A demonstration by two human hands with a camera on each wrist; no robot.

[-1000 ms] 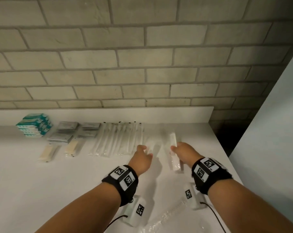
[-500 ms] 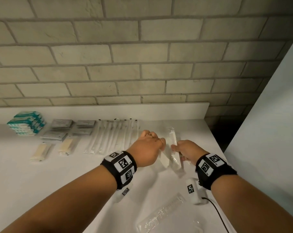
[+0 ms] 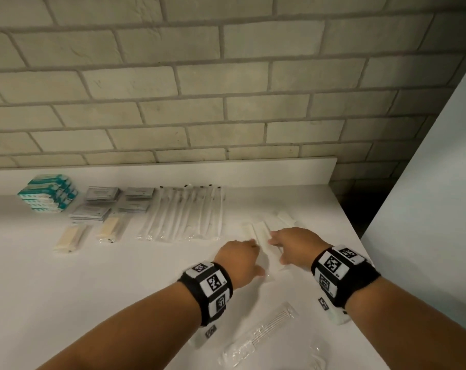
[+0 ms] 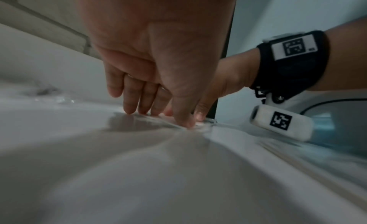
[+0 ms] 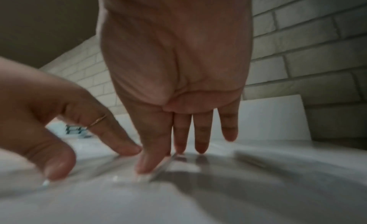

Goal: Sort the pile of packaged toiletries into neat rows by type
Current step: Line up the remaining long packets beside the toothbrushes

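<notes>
White countertop point(image 3: 66, 303) is bounded by a brick wall point(image 3: 226, 89). Nearest, a wrapped comb point(image 3: 261, 333) is seen. Beyond it, white packets point(image 3: 263, 235) are pressed flat by the left hand point(image 3: 239, 259) and right hand point(image 3: 296, 247) — fingers straight, nothing gripped. Farther back, toothbrushes point(image 3: 183, 214), sachets point(image 3: 103, 202) and teal boxes point(image 3: 49, 192) are laid in rows.

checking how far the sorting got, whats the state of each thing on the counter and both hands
left hand: fingers straight, pressing a clear packet flat
right hand: fingers straight, on the white comb packets
white comb packets: side by side, being lined up
clear comb packet: loose near the front edge, unsorted
toothbrush packets: in a neat row
teal boxes: stacked
grey sachets: in small piles
cream packets: two, side by side
</notes>
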